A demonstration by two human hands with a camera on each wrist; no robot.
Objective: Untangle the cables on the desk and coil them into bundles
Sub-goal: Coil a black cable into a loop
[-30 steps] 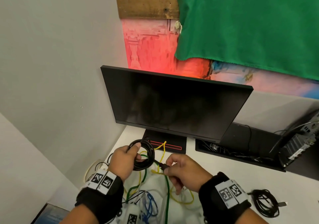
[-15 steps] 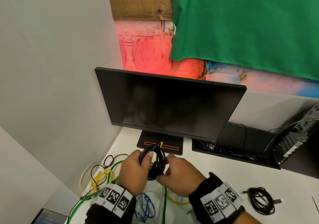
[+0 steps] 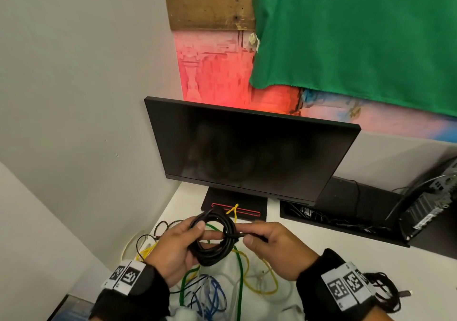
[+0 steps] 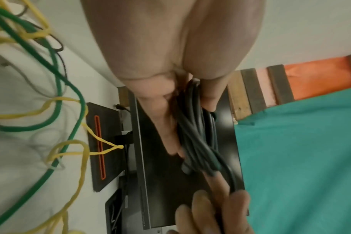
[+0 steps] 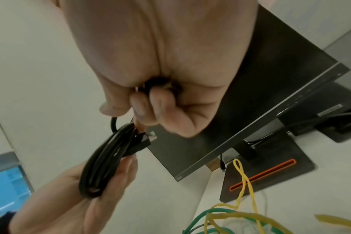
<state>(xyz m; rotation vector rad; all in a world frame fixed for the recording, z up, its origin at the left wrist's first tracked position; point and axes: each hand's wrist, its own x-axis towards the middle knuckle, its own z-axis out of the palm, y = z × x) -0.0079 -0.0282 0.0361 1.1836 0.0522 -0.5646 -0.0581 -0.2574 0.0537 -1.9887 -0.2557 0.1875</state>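
Black cable coil (image 3: 215, 241) held up over the desk (image 3: 309, 244), at about 6 o'clock of the monitor (image 3: 247, 147) and just above the loose tangle. Left hand (image 3: 175, 249) curled round the coil's 9 o'clock side, thumb on top, loops bunched in the palm. Right hand (image 3: 272, 249) at 3 o'clock of the coil, fingers (image 5: 142, 106) closed and pinching the free end by its plug (image 5: 144, 140).

Best done, as judged: keep the loops pinned flat with the left thumb, wrap the tail snugly across the bundle, tuck the plug through so nothing springs open. Keep clear of the yellow cable (image 3: 259, 288) and green cable (image 3: 238, 271) beneath, or a strand may catch.

Hard to tell: whether the tail already passes through the loops; the crossing blurs in both wrist views. Blue cable (image 3: 212, 293) cut off at the lower edge. Second black bundle (image 3: 385, 291) at 4 o'clock partly behind the right wristband.
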